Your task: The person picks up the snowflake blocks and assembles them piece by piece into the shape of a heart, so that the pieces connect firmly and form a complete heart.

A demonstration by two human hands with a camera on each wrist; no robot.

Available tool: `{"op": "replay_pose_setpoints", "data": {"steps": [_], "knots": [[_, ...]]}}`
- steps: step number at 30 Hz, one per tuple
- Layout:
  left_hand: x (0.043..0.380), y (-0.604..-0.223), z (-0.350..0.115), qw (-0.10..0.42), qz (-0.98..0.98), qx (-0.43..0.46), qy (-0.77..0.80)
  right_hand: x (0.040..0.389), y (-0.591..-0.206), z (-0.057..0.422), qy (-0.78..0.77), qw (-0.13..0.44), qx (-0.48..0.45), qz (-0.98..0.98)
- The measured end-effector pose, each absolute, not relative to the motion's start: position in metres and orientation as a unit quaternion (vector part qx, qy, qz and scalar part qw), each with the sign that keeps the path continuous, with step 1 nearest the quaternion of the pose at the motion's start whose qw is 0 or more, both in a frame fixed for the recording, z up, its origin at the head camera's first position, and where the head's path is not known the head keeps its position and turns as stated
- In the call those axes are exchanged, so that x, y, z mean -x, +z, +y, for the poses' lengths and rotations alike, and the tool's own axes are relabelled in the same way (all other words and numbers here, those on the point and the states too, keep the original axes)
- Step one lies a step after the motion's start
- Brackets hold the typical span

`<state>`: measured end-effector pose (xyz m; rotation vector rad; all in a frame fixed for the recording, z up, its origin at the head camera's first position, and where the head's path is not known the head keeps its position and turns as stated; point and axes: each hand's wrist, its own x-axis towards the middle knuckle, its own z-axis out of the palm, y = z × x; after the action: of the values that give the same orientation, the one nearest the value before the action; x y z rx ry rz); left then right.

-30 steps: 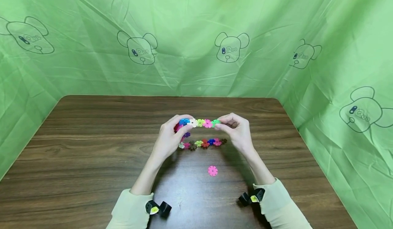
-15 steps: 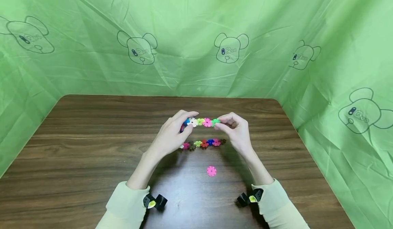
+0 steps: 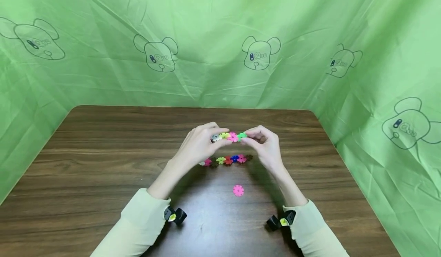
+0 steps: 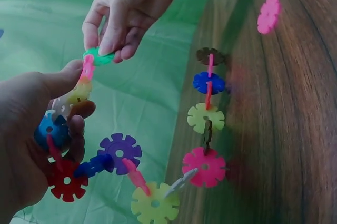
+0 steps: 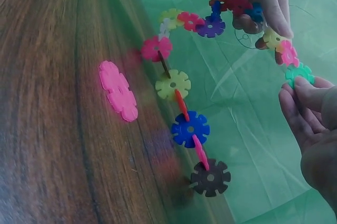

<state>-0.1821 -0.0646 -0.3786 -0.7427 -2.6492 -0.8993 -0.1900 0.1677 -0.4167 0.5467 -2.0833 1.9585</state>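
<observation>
A chain of colourful notched plastic flower discs (image 3: pixel 228 160) runs across the middle of the table and up into both hands. My left hand (image 3: pixel 198 144) grips its raised part around the white and yellow discs, thumb close to a pink disc (image 4: pixel 88 69). My right hand (image 3: pixel 266 147) pinches the green disc (image 5: pixel 299 76) at the upper end between thumb and fingers. Below the left hand, red, blue and purple discs (image 4: pixel 120 153) loop down toward the table. The chain's other end is a dark brown disc (image 5: pixel 210 177). Part of the chain is hidden behind the left hand in the head view.
One loose pink disc (image 3: pixel 238 190) lies on the brown wooden table (image 3: pixel 103 180), nearer to me than the chain. A green cloth (image 3: pixel 213 85) with bear-head drawings hangs behind and beside the table. Black wrist cameras sit at both sleeves.
My left hand has slid rightward along the raised part of the chain, from the blue and white discs toward the pink one. My right hand keeps its pinch on the green disc.
</observation>
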Motion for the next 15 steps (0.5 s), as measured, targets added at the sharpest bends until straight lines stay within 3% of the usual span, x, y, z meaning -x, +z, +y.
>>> {"op": "replay_pose_setpoints", "data": {"steps": [15], "knots": [[0.1882,-0.3792,-0.0581,0.127,-0.890,0.238,-0.367,0.1966,-0.4146,0.1617,0.658,0.118,-0.180,-0.722]]}}
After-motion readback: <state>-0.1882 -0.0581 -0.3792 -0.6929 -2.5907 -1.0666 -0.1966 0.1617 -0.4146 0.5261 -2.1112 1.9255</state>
